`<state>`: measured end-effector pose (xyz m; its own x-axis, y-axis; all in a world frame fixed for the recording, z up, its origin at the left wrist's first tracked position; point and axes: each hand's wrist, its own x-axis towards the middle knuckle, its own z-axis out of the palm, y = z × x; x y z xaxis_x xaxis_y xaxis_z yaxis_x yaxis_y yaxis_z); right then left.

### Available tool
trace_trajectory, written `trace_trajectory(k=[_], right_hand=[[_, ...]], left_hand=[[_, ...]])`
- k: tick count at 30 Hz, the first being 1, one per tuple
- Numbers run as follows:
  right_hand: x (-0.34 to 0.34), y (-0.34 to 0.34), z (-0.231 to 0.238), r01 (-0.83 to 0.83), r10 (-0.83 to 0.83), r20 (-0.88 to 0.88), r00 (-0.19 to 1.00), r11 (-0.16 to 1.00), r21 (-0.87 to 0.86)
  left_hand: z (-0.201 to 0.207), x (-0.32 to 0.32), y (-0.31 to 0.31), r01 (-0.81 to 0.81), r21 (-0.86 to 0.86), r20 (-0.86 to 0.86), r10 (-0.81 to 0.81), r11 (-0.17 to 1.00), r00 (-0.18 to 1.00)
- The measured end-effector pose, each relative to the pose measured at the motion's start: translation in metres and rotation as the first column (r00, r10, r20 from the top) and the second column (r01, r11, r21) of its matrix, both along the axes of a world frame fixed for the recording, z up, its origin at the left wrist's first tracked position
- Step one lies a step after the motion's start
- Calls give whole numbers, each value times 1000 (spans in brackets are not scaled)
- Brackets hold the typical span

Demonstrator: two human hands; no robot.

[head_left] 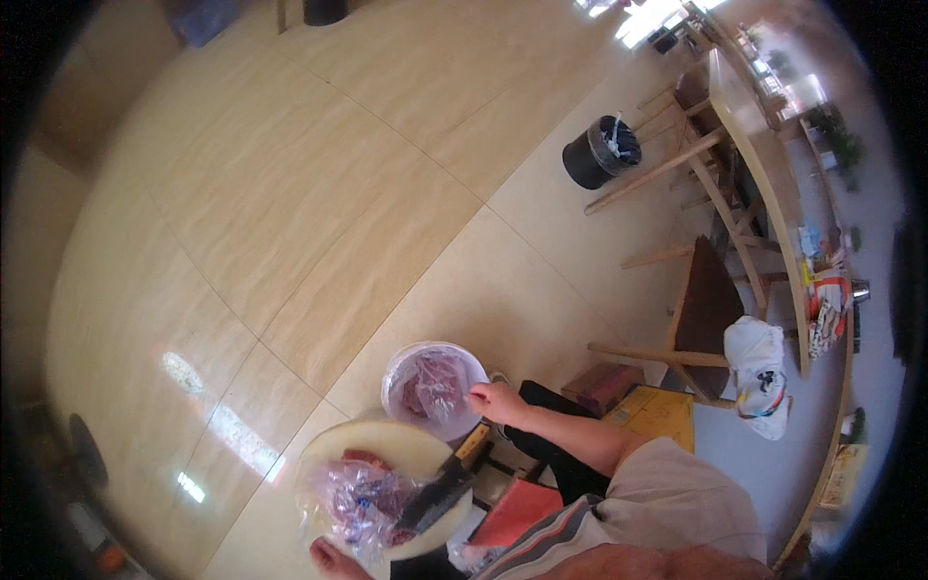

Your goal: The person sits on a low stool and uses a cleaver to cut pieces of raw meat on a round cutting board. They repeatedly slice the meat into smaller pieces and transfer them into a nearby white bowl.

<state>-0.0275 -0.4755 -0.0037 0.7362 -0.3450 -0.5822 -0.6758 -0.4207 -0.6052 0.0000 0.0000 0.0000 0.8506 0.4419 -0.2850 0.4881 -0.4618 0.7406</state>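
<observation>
Single head-worn fisheye view, looking steeply down from standing height onto tiled floor (319,193), round chopping board (387,445) and white bowl (435,387) near the lower edge, rim bending table (764,164) at right.

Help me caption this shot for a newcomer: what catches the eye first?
Low in the middle, a round pale chopping board on the tiled floor carries a cleaver and meat in clear plastic. Just above it, the right hand touches the rim of a white bowl of bagged meat. A black bin stands upper right.
</observation>
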Motion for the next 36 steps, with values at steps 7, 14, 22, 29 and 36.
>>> trace_trajectory(k=[7,14,22,29,36], right_hand=[[55,48,-10,-219,226,374,899,974,-60],[59,19,-1,-318,467,506,726,879,-355],[79,35,-4,-298,534,614,581,842,-450],[-32,75,-7,-376,555,611,564,832,-408],[-198,76,12,-765,819,278,502,570,-300]], left_hand=[[-35,12,160,-257,569,391,18,781,920],[-50,4,155,-409,329,529,192,851,827],[-18,57,93,-660,-39,639,527,750,561],[-25,67,110,-223,-235,720,324,946,614],[-42,79,104,-148,-562,596,523,814,609]])
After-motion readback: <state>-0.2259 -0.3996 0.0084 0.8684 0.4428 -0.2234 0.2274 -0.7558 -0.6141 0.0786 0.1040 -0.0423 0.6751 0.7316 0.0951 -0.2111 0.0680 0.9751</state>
